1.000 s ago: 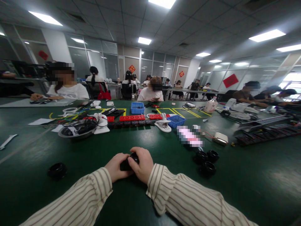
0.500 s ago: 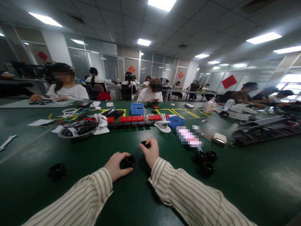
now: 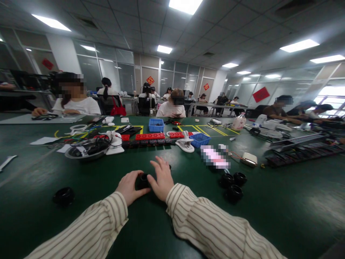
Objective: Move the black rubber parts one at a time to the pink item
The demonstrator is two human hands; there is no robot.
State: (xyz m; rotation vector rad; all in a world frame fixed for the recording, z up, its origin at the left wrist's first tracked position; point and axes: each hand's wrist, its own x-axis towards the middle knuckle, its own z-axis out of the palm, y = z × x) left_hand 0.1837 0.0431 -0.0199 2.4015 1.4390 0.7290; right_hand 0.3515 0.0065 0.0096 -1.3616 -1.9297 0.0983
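Observation:
My left hand (image 3: pixel 128 187) is closed round a small black round part (image 3: pixel 142 181) that rests on the green table (image 3: pixel 172 216) just in front of me. My right hand (image 3: pixel 161 177) lies beside it with the fingers stretched forward and apart, the thumb touching the part. A small black piece (image 3: pixel 169 167) shows on the table just beyond the right fingers. Both arms wear striped sleeves.
Three black rings (image 3: pixel 233 184) sit to the right, one black ring (image 3: pixel 64 196) to the left. Further back stand a metal bowl (image 3: pixel 86 150), a white clamp (image 3: pixel 185 142), red power strips (image 3: pixel 150 136), blue bins (image 3: pixel 201 139) and dark trays (image 3: pixel 304 149). Other people sit across the table.
The right hand carried a small black piece away from the part, set it down further out, then came back beside the part with fingers spread. The left hand stayed on the part.

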